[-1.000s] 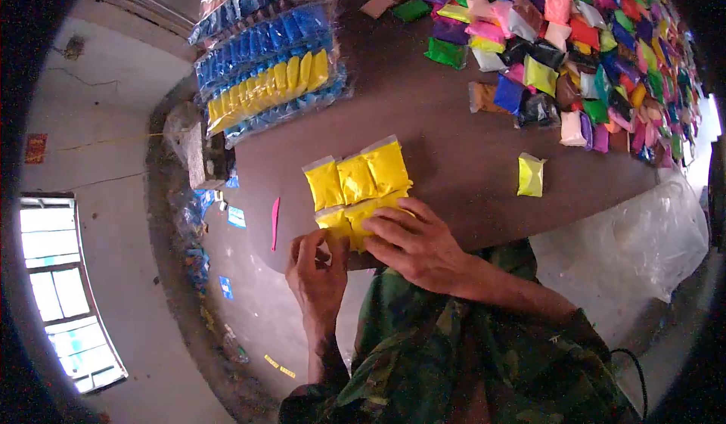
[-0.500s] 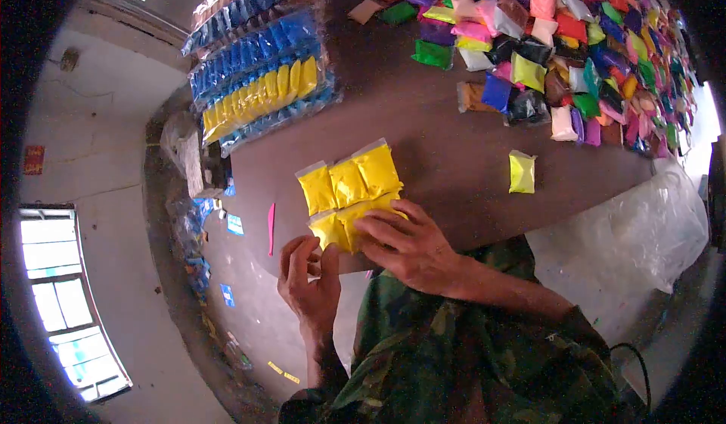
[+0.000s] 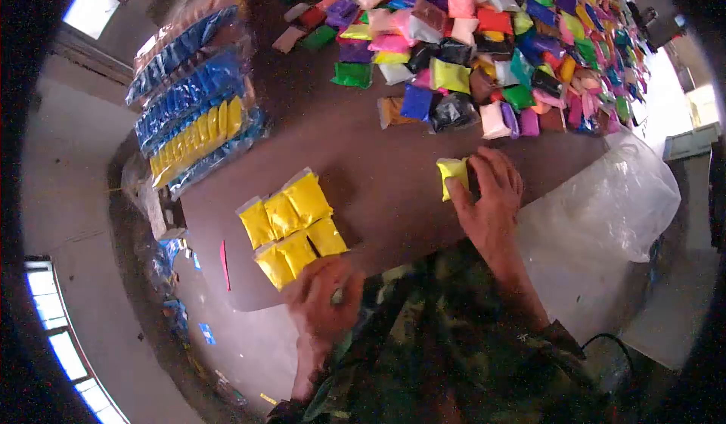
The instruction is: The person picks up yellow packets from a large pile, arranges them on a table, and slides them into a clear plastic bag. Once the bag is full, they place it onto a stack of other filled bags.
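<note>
Several yellow packets [image 3: 283, 216] lie in two rows on the brown table, with a narrow gap in the lower row. My left hand [image 3: 325, 295], blurred and with curled fingers, is at the lower edge of this group, by the table's front edge; its fingertips are smeared. Farther right, my right hand [image 3: 491, 197] has thumb and fingers on the right side of a lime-yellow packet [image 3: 453, 176], which is the paler, greener yellow of the two.
A big heap of small coloured packets [image 3: 522, 53] covers the back right. Clear bags of blue and yellow packets [image 3: 197, 133] are stacked at the back left. A pink plastic knife-like tool [image 3: 224, 265] lies near the left edge. A clear plastic bag [image 3: 605, 197] hangs at the right.
My right hand has left the yellow packets and moved right to the lime-yellow packet, now gripped. My left hand stays by the group's lower edge. The camera view has shifted right.
</note>
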The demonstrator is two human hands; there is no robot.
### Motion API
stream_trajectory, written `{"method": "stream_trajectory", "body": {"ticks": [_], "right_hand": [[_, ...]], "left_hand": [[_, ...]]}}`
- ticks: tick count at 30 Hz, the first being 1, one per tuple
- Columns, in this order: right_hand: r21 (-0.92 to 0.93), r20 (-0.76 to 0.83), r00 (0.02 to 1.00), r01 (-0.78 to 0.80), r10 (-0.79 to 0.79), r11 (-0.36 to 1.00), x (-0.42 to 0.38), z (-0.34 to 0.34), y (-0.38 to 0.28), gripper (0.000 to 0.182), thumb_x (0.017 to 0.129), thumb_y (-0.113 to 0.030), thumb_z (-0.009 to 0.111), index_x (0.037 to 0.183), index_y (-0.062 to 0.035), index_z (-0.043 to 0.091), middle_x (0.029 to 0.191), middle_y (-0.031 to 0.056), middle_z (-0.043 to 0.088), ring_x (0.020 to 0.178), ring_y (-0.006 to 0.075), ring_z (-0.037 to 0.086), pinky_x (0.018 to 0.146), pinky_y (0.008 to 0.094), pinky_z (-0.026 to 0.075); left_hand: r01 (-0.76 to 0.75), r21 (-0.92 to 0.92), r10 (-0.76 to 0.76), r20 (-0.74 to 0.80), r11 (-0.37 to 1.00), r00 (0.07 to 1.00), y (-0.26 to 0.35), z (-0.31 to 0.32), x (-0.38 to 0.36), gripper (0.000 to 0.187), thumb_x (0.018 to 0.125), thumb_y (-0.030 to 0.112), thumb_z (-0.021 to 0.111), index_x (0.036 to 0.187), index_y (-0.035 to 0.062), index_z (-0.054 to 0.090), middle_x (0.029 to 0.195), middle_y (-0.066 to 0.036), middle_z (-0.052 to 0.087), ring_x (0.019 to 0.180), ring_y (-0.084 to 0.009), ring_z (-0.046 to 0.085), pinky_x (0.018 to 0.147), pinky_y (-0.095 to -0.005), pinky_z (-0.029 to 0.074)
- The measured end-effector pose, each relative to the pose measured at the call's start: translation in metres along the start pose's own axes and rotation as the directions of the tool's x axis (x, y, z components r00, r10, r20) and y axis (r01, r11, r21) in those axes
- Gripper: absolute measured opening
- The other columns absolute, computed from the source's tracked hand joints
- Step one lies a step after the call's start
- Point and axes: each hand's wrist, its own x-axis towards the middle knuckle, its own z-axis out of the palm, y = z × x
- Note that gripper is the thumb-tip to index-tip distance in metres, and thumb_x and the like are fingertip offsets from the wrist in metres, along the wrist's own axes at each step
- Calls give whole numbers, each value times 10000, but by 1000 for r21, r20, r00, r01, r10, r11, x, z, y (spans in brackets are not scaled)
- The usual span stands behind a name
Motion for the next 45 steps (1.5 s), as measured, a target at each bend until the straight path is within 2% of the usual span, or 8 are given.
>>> {"method": "stream_trajectory", "body": {"ticks": [4,9,11,14,17,27,37,45], "right_hand": [[91,17,993,112,-114,990,-5,6,-10,393,817,-172,785,1160,-18,672,1264,130,654,1185,355,598,1058,494,423],[301,66,990,100,-126,948,-10,13,-22,412,783,-67,791,1177,-41,671,1175,137,687,1095,368,637,997,479,486],[448,102,993,7,-58,894,-8,11,-27,427,792,-42,797,1197,-39,661,1132,148,699,1040,327,676,918,402,540],[612,233,972,-181,43,770,-5,4,-33,442,824,-90,816,1229,-28,650,1117,126,706,1010,215,696,871,323,549],[680,408,911,-348,62,646,-6,-3,-36,455,835,-206,823,1219,-30,655,1131,160,724,1053,285,708,927,382,553],[607,737,671,-602,-84,520,-15,-24,-37,522,821,-153,825,1305,-43,662,1180,98,728,1094,189,678,966,337,535],[501,861,495,-865,-112,29,-23,-29,-38,406,889,-13,721,1290,15,666,1197,119,697,1117,194,657,992,336,518],[682,721,654,-610,-230,405,-8,-27,-21,443,914,-184,767,1302,-4,653,1205,79,699,1118,131,622,975,313,497]], "left_hand": [[-95,-19,96,55,995,994,30,1,20,206,793,73,837,974,69,737,973,-107,739,865,-294,735,775,-379,590],[302,86,-275,-236,949,932,-33,-41,14,122,881,73,775,989,58,721,932,-57,722,713,-139,641,644,-275,529],[273,169,-213,-305,947,928,-43,-61,12,100,906,85,753,993,50,719,912,-53,713,733,-130,632,670,-270,524],[249,119,-223,-196,961,955,-16,-48,13,121,883,34,738,1000,23,710,847,-68,691,686,-133,639,630,-258,518],[135,-91,-138,-27,987,990,-1,-8,9,206,866,16,764,1060,9,696,884,-90,692,696,-139,644,629,-269,527],[571,-548,-408,400,611,821,38,50,23,209,971,138,717,1120,-7,690,899,-26,686,757,-62,597,681,-232,497],[744,-595,-562,518,305,644,33,52,12,216,1035,214,628,994,22,716,805,23,650,715,-57,546,629,-245,444],[562,-573,-446,346,596,825,50,61,32,235,1006,239,659,955,13,700,815,-1,649,733,-73,532,644,-258,426]]}}
